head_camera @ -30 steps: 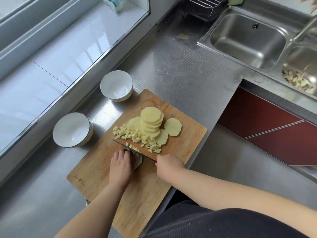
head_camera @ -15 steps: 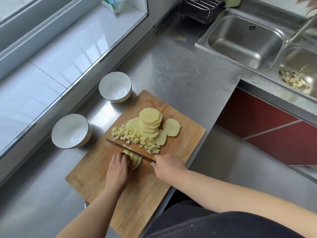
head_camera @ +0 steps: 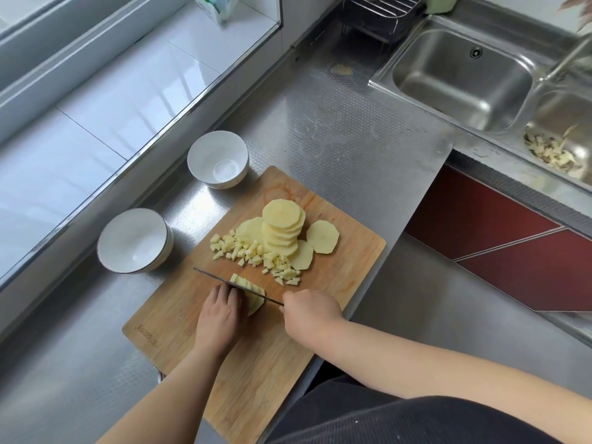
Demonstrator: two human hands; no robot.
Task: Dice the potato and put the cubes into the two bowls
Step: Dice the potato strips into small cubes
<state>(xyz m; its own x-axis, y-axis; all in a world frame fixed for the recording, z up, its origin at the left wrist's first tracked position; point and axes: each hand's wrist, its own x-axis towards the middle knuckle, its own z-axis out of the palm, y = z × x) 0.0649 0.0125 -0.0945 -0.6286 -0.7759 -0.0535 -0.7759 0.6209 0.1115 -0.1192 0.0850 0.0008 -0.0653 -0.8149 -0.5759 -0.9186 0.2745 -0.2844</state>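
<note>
Right grip (head_camera: 309, 310) was clenched on the knife (head_camera: 237, 286) handle, blade laid across the slices (head_camera: 250, 291) to cross-cut them. Left grip (head_camera: 222, 310) pressed those slices flat, knuckles near the blade, likely as a guide. Pale, moist cubes (head_camera: 256, 254) lay mid-board (head_camera: 352, 251), beside a leaning stack (head_camera: 282, 229) of round slices. Two glossy white bowls (head_camera: 136, 240) sat unfilled just off the wooden board's far-left edge, on the dimpled steel desk (head_camera: 346, 129).

Hidden under the hands
The right hand (head_camera: 309, 312) covers the dark knife's (head_camera: 224, 282) handle; the left hand (head_camera: 221, 310) hides part of the pale potato slices (head_camera: 253, 294).
</note>
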